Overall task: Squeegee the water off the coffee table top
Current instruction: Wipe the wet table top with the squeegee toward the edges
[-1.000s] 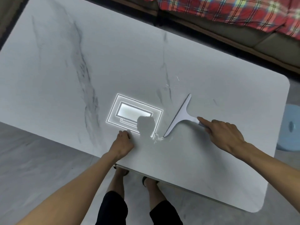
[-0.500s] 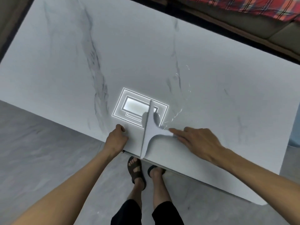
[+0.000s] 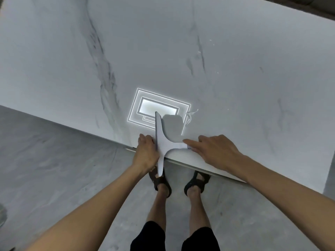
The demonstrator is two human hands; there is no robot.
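A white T-shaped squeegee (image 3: 160,142) lies across the near edge of the white marble coffee table (image 3: 235,78); its blade runs front to back and its lower end hangs past the edge. My right hand (image 3: 212,151) grips its handle from the right. My left hand (image 3: 146,153) rests closed on the table edge, against the blade's left side. A thin wet streak (image 3: 190,116) glints just right of the blade's far end, and small droplets (image 3: 216,71) shine farther back.
A ceiling light's reflection (image 3: 145,107) glows on the tabletop beyond the blade. Below the edge is grey floor (image 3: 54,169) and my sandalled feet (image 3: 178,183). A dark strip runs along the table's far right corner.
My right hand has swept the squeegee leftward and toward me, turning the blade front-to-back, until it overhangs the near edge beside my left hand. The view has tilted down.
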